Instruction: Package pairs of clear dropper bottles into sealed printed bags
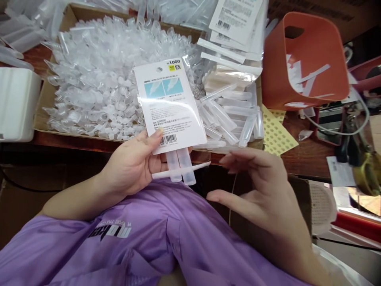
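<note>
On the desk (309, 157), a cardboard box (43, 112) is heaped with translucent plastic pieces (104, 79); at its near edge, a bagged card (175, 107) is gripped by the left hand (131, 161), the right hand (262, 190) held open.

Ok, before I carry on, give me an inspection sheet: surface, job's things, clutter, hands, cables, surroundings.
Surface: reddish-brown table, mostly covered.
Things: clear packet with printed card; two translucent tubes jut below the card. Cardboard box heaped with small plastic parts.
Clutter: yellow dotted sheets; pale strips in the orange bin.
Hands: left hand holds the packet; right hand open, apart from it.
Cables: white cable near the bin; dark cable at far left.
Surroundings: white container at left; other people: nothing seen.
</note>
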A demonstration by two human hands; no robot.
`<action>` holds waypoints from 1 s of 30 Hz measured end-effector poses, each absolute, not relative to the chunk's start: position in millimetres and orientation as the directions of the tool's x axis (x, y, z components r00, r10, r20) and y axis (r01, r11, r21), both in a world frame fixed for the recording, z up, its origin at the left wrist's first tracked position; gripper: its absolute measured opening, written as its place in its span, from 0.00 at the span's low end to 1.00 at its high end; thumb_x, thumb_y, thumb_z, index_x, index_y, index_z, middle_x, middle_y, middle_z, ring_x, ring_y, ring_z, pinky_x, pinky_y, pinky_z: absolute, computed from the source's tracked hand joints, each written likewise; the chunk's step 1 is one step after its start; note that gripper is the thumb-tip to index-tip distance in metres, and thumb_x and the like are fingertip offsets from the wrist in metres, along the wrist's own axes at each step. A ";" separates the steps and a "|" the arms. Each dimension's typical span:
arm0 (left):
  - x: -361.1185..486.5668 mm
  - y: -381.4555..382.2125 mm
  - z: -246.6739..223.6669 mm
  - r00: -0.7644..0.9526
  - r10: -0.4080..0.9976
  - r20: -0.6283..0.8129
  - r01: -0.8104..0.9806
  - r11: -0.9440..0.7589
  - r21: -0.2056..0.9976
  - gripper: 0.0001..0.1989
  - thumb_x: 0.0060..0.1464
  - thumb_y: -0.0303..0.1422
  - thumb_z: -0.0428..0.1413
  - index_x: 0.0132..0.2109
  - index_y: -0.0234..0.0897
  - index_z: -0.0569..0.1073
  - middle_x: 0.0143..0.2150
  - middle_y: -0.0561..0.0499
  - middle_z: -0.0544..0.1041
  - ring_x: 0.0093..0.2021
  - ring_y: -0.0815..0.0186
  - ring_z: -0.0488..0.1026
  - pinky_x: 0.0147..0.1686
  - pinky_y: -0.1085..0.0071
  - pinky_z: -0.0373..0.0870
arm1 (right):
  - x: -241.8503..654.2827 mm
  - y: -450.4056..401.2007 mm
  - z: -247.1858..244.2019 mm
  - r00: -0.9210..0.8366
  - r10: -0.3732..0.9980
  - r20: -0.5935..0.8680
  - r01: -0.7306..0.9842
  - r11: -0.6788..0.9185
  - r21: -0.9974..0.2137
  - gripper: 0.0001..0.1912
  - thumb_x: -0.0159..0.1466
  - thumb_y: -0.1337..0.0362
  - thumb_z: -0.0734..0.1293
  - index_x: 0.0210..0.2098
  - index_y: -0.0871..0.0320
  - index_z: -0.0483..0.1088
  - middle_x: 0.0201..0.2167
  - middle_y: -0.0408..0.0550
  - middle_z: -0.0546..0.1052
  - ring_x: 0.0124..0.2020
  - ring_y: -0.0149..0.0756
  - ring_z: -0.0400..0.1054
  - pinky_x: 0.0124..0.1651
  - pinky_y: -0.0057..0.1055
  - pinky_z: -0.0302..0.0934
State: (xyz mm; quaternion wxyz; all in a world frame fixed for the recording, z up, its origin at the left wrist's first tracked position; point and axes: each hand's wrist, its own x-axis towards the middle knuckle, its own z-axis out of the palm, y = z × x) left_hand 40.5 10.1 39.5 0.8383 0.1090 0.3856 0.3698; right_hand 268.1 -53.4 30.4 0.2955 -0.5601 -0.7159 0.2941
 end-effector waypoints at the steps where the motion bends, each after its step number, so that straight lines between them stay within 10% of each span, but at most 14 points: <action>1: 40.7 9.7 39.7 0.439 0.702 -0.560 -0.535 0.706 0.464 0.12 0.65 0.28 0.49 0.52 0.32 0.71 0.40 0.46 0.83 0.38 0.59 0.82 0.37 0.61 0.82 | 267.7 -51.0 30.3 -0.263 0.947 0.186 0.642 0.316 -0.699 0.42 0.53 0.51 0.76 0.63 0.48 0.57 0.51 0.51 0.73 0.51 0.43 0.70 0.54 0.42 0.67; 9: 50.1 1.1 36.5 0.446 0.735 -0.511 -0.532 0.676 0.510 0.22 0.65 0.28 0.50 0.64 0.40 0.65 0.53 0.46 0.79 0.52 0.55 0.78 0.55 0.51 0.73 | 248.2 -16.0 25.6 -0.507 0.836 0.209 0.631 0.526 -0.571 0.46 0.59 0.46 0.70 0.70 0.53 0.50 0.59 0.57 0.68 0.57 0.45 0.68 0.54 0.36 0.68; 22: 52.7 -7.4 25.4 0.555 0.711 -0.432 -0.482 0.698 0.529 0.24 0.62 0.33 0.56 0.64 0.49 0.65 0.60 0.47 0.75 0.57 0.54 0.75 0.56 0.52 0.71 | 232.1 -24.0 10.7 -0.072 0.936 0.346 0.494 0.334 -0.802 0.16 0.60 0.68 0.72 0.48 0.51 0.74 0.39 0.44 0.80 0.39 0.34 0.75 0.39 0.31 0.70; 30: 46.2 -15.2 10.3 0.579 0.762 -0.290 -0.445 0.593 0.671 0.17 0.65 0.33 0.53 0.59 0.47 0.71 0.65 0.51 0.70 0.65 0.56 0.66 0.62 0.58 0.66 | 216.9 -25.3 -13.2 0.131 0.803 0.582 0.508 0.450 -0.735 0.21 0.58 0.75 0.71 0.46 0.45 0.74 0.35 0.40 0.79 0.33 0.33 0.73 0.36 0.33 0.69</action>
